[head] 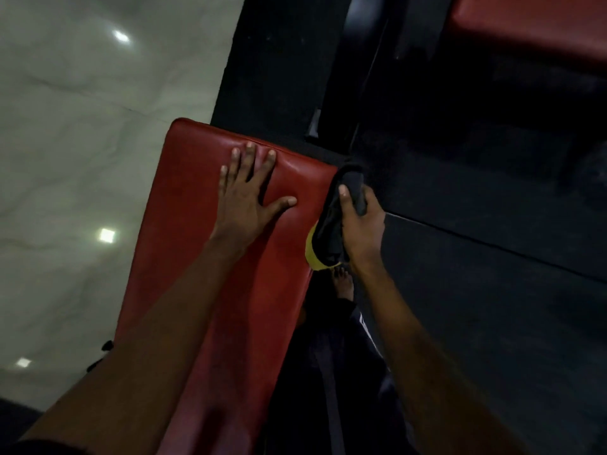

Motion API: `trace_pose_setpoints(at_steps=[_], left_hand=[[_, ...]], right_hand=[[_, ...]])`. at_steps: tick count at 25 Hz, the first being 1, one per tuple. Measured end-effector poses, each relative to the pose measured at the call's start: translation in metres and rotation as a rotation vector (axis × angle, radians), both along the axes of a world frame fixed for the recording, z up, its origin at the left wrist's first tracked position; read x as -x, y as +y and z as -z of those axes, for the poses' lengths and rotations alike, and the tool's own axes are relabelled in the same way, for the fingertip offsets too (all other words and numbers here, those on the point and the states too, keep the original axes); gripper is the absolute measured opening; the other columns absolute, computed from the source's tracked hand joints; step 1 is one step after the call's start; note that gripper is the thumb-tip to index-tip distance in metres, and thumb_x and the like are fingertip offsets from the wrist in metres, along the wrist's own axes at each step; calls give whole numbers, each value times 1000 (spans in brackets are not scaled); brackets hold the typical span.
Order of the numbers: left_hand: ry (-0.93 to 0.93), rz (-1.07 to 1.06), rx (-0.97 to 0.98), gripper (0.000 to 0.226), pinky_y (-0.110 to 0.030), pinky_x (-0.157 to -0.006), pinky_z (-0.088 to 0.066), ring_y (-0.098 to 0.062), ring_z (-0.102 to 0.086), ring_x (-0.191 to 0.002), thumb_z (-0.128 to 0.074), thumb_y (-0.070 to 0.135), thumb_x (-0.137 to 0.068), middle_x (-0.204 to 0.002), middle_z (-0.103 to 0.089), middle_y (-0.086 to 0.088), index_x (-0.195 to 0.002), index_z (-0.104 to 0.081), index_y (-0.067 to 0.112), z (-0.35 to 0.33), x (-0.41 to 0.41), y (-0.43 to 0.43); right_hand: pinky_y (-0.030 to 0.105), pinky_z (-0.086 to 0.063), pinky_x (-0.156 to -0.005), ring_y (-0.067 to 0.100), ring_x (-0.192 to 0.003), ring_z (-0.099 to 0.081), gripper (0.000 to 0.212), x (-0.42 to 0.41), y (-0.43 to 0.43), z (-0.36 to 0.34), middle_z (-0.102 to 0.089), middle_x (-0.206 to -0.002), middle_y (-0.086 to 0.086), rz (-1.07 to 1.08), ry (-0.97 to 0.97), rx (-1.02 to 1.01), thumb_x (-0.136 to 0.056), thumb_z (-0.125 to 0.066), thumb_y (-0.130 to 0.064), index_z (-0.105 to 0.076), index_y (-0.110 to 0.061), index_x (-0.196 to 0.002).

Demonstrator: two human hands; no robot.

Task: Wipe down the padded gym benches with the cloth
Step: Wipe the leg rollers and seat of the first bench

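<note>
I see the red padded bench (210,274) running from the bottom centre of the frame up to its rounded far end just left of the middle. My left hand (248,195) lies flat on the pad near that far end, palm down, fingers spread wide and the thumb stretched out toward the right edge; it holds nothing. The left forearm crosses the pad diagonally from the lower left corner.

My right hand (359,224) sits just right of centre, at the right edge of the bench, closed around the cloth (338,221). The cloth is dark, bunched up, with a yellow part showing at its lower end. The thumb presses across the top of the bundle, and the dark fabric sticks out above the hand and hangs below it. The cloth touches the side edge of the pad near the far corner, though I cannot tell how firmly.

Below the right hand, a bare foot (343,284) stands on the dark floor mat (492,290), which fills the right half of the frame. A pale glossy tiled floor (82,126) with bright light reflections takes up the upper left. A second red bench (532,24) shows in the upper right corner, well apart from both hands.
</note>
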State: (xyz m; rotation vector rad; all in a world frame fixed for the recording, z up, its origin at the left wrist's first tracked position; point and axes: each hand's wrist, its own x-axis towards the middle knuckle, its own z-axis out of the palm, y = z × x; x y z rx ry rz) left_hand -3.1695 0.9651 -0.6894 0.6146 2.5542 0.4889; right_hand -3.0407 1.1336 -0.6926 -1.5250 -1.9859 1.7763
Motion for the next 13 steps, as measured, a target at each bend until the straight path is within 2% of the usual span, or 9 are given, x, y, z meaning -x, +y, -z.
trace_pose_setpoints(at_steps=[3,6,8,11,13], left_hand=[[25,7,29,90,-44,-123,5,-26,4,-155,-58,68,-86,-169,-1,-4,-159,-24,27,-6,-4,7],[67,167,-44,77,-48,-124,-3,-27,-5,-155,-55,53,-96,-168,-6,-6,-158,-26,18,-9,-13,7],[43,276,-63,75,-45,-124,-2,-24,-4,-155,-50,54,-98,-168,-9,-4,-160,-22,20,-9,-27,-3],[20,325,-10,78,-40,-122,3,-21,1,-155,-50,58,-96,-168,-5,-1,-160,-18,27,-7,-37,-23],[-15,337,31,82,-41,-122,5,-21,4,-155,-50,63,-93,-169,-1,1,-160,-14,32,-10,-37,-28]], right_hand=[[42,-59,-85,12,-90,-70,34,-52,-41,5,-73,-93,-8,23,-27,88,-94,-65,-51,-70,-21,-109],[44,-59,-83,12,-85,-70,33,-73,-64,5,-73,-87,-8,7,9,148,-95,-63,-53,-70,-22,-102],[38,-56,-76,10,-77,-66,25,-57,-54,6,-70,-81,-7,62,53,83,-98,-63,-45,-70,-20,-96],[39,-58,-75,13,-79,-67,29,-37,-39,11,-71,-83,-2,82,54,10,-97,-63,-47,-71,-18,-98],[37,-58,-75,9,-79,-67,29,-52,-52,13,-70,-83,-8,60,67,29,-97,-64,-48,-71,-20,-100]])
